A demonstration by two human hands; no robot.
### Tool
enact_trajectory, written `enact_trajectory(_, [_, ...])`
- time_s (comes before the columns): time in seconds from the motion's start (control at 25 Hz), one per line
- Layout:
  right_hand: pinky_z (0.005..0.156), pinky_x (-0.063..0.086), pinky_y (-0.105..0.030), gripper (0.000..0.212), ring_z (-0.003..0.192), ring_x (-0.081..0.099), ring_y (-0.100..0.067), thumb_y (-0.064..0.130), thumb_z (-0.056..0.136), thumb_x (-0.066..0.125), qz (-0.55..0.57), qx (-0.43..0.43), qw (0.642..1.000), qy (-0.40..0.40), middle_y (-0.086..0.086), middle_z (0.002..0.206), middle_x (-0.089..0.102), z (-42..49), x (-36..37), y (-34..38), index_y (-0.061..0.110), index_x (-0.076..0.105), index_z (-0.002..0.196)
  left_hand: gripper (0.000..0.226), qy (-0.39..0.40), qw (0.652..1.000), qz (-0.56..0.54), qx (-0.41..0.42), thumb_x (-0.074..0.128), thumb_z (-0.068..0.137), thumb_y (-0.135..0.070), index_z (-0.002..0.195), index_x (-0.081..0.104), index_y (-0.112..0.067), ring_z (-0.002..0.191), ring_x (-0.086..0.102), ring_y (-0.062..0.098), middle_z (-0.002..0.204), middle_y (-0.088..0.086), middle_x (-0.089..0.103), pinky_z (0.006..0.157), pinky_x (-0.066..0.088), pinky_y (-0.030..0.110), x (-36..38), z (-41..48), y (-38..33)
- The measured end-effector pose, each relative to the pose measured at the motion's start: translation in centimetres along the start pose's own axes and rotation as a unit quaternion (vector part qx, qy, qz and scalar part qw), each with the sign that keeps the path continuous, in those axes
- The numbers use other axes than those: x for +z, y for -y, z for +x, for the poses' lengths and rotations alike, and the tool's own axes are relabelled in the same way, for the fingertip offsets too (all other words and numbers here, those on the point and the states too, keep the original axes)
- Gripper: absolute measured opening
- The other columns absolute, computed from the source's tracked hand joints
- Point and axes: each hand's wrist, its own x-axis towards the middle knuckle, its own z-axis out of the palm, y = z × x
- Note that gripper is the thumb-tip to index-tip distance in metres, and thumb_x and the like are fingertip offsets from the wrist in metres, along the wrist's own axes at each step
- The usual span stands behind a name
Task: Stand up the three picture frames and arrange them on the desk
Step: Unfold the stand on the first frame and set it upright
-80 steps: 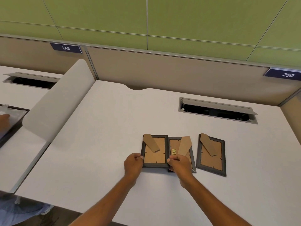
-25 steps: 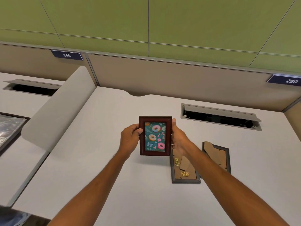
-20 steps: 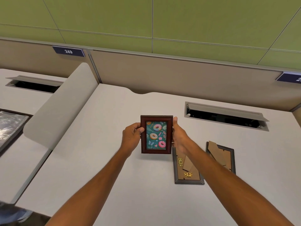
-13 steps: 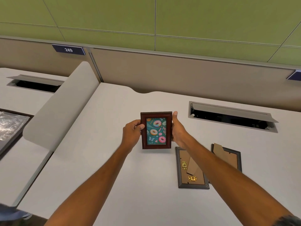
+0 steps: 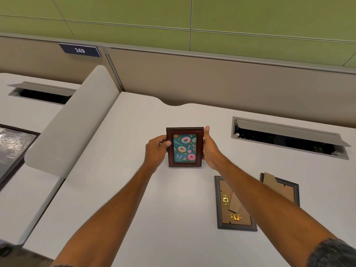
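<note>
A dark red picture frame [image 5: 184, 147] with a donut picture stands upright and faces me near the middle of the white desk [image 5: 134, 199]. My left hand [image 5: 156, 149] grips its left edge and my right hand [image 5: 209, 149] grips its right edge. Whether its bottom rests on the desk I cannot tell. Two grey frames lie face down to the right: one [image 5: 232, 204] with gold clips and a cardboard stand, the other [image 5: 283, 187] partly hidden behind my right forearm.
An open cable hatch [image 5: 289, 137] is sunk into the desk at the back right. A curved grey divider [image 5: 71, 122] bounds the desk on the left. A tan partition wall [image 5: 212, 79] runs along the back. A dark framed picture [image 5: 13, 149] lies on the neighbouring desk.
The left frame was lifted from lying face down, turned upright to face me, and carried away from me toward the desk's middle. The other two frames have not moved.
</note>
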Motion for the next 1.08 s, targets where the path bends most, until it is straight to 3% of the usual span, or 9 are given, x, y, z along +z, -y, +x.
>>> enact_trajectory(0.4, [0.101, 0.056, -0.046, 0.072, 0.1, 0.076, -0.021, 0.071, 0.106, 0.014, 0.013, -0.017, 1.0, 0.015, 0.001, 0.112, 0.078, 0.5, -0.1, -0.9, 0.029, 0.071, 0.119, 0.028, 0.006, 1.0, -0.013, 0.007, 0.055, 0.107, -0.003, 0.127, 0.075, -0.002, 0.117, 0.075, 0.037, 0.119, 0.017, 0.08, 0.101, 0.063, 0.055, 0.1, 0.1, 1.0])
enact_trajectory(0.52, [0.103, 0.055, -0.047, 0.07, 0.098, 0.075, -0.02, 0.071, 0.106, 0.014, 0.002, -0.013, 1.0, 0.013, -0.002, 0.115, 0.077, -0.1, 0.0, -0.6, 0.031, 0.071, 0.115, 0.027, 0.0, 1.0, -0.018, 0.004, 0.055, 0.107, -0.005, 0.126, 0.075, -0.002, 0.118, 0.074, 0.038, 0.12, 0.017, 0.08, 0.102, 0.062, 0.056, 0.2, -0.2, 1.2])
enact_trajectory(0.8, [0.119, 0.044, -0.055, 0.082, 0.127, 0.065, -0.036, 0.071, 0.106, 0.015, -0.06, -0.003, 0.998, -0.009, -0.018, 0.137, 0.069, -2.3, -2.1, 0.0, 0.01, 0.062, 0.134, 0.032, -0.059, 0.998, -0.005, -0.014, 0.057, 0.108, -0.011, 0.137, 0.069, -0.011, 0.12, 0.071, 0.029, 0.128, 0.01, 0.076, 0.106, 0.06, 0.05, 0.6, -1.9, 1.3])
enact_trajectory(0.96, [0.121, 0.041, -0.059, 0.087, 0.136, 0.061, -0.039, 0.071, 0.106, 0.015, -0.071, -0.011, 0.997, -0.023, -0.02, 0.145, 0.066, -4.2, -4.8, -0.2, 0.007, 0.058, 0.147, 0.021, -0.159, 0.986, -0.006, -0.059, 0.054, 0.108, -0.019, 0.118, 0.071, -0.014, 0.105, 0.075, 0.034, 0.109, 0.01, 0.078, 0.098, 0.061, 0.048, 1.2, -4.2, 2.0])
enact_trajectory(1.08, [0.119, 0.045, -0.059, 0.088, 0.131, 0.065, -0.039, 0.071, 0.106, 0.015, -0.052, -0.018, 0.998, -0.031, -0.019, 0.14, 0.07, -6.0, -7.1, -0.7, 0.007, 0.061, 0.144, 0.021, -0.172, 0.98, -0.028, -0.094, 0.052, 0.111, -0.03, 0.118, 0.066, -0.016, 0.092, 0.078, 0.034, 0.098, 0.01, 0.077, 0.086, 0.066, 0.046, 2.2, -6.1, 1.8])
